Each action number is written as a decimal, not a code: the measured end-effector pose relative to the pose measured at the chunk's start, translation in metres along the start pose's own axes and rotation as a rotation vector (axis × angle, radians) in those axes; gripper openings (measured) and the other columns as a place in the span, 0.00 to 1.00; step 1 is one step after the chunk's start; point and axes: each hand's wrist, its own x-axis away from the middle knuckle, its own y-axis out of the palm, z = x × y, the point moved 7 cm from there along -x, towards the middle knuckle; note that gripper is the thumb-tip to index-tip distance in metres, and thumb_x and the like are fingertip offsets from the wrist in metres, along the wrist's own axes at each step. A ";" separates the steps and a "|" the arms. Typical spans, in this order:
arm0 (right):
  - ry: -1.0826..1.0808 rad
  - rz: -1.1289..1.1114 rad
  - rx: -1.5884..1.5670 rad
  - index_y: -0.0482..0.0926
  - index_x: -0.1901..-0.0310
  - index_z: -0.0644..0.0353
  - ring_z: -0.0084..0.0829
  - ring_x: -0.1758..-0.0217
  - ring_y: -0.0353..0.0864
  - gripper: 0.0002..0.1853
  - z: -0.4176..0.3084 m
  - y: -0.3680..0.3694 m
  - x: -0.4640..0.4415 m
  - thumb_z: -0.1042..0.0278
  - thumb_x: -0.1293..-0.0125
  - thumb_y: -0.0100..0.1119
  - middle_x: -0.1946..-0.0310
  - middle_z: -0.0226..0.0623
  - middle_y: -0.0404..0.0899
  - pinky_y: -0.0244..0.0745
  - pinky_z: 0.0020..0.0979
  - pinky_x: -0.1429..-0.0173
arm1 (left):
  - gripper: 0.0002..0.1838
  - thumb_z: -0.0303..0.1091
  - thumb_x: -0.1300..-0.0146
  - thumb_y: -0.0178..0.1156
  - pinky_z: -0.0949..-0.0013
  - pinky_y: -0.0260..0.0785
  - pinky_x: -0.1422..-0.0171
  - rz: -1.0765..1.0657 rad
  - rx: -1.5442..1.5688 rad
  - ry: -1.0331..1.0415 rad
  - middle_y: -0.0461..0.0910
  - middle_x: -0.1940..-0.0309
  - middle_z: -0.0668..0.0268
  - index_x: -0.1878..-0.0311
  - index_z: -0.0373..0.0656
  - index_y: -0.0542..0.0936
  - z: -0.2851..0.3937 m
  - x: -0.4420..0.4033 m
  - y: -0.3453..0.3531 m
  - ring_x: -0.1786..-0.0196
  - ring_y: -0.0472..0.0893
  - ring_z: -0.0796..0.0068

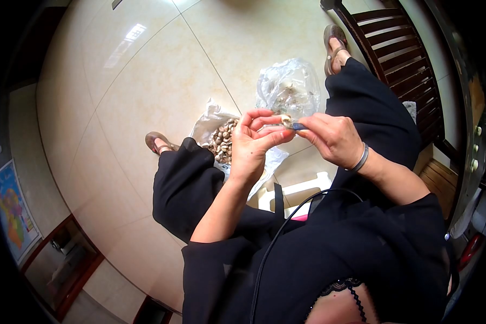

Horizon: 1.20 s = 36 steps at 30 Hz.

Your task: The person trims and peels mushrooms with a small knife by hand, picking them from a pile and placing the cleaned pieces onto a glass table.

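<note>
My left hand (252, 141) is raised in front of me, its thumb and fingers pinched on a small pale piece (287, 120) that looks like a mushroom. Close against it, my right hand (333, 137) grips a small knife with a blue handle (298, 127); its blade is mostly hidden by the left fingers. Below the left hand, a white bag (204, 127) lies open on the floor, holding many small brown mushrooms (221, 141). Beyond both hands sits a clear plastic bag (289, 81) with some pale bits inside.
A white foam box or tray (302, 190) stands between my legs, partly covered by a dark strap. A black cable (275, 237) runs across my lap. A dark slatted wooden chair (391, 51) is at the right, on a tiled floor (140, 92).
</note>
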 end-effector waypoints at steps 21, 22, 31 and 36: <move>-0.157 -0.073 -0.053 0.75 0.60 0.59 0.37 0.74 0.75 0.11 -0.010 -0.006 -0.008 0.64 0.42 0.54 0.75 0.36 0.73 0.69 0.31 0.74 | 0.13 0.32 0.41 0.56 0.74 0.69 0.66 -0.243 0.072 -0.266 0.77 0.72 0.61 0.58 0.32 0.76 -0.001 -0.002 0.002 0.72 0.75 0.74; -0.166 -0.083 -0.054 0.75 0.60 0.59 0.36 0.74 0.75 0.10 -0.011 -0.006 -0.009 0.64 0.42 0.54 0.75 0.36 0.73 0.68 0.31 0.74 | 0.13 0.32 0.41 0.56 0.74 0.69 0.66 -0.241 0.071 -0.265 0.77 0.72 0.61 0.58 0.32 0.76 -0.001 -0.002 0.002 0.72 0.75 0.74; -0.186 -0.148 -0.075 0.75 0.62 0.59 0.38 0.74 0.75 0.09 -0.014 -0.006 -0.010 0.65 0.42 0.54 0.75 0.36 0.73 0.68 0.32 0.74 | 0.11 0.31 0.42 0.57 0.76 0.66 0.69 -0.237 0.104 -0.243 0.78 0.71 0.61 0.60 0.33 0.77 -0.004 -0.002 -0.003 0.74 0.74 0.75; -0.157 -0.045 -0.174 0.75 0.62 0.60 0.39 0.72 0.76 0.09 -0.009 -0.010 -0.009 0.66 0.41 0.53 0.74 0.39 0.75 0.69 0.32 0.72 | 0.11 0.28 0.42 0.56 0.73 0.74 0.57 -0.030 0.141 -0.117 0.78 0.63 0.56 0.57 0.33 0.75 0.010 -0.006 -0.013 0.63 0.79 0.69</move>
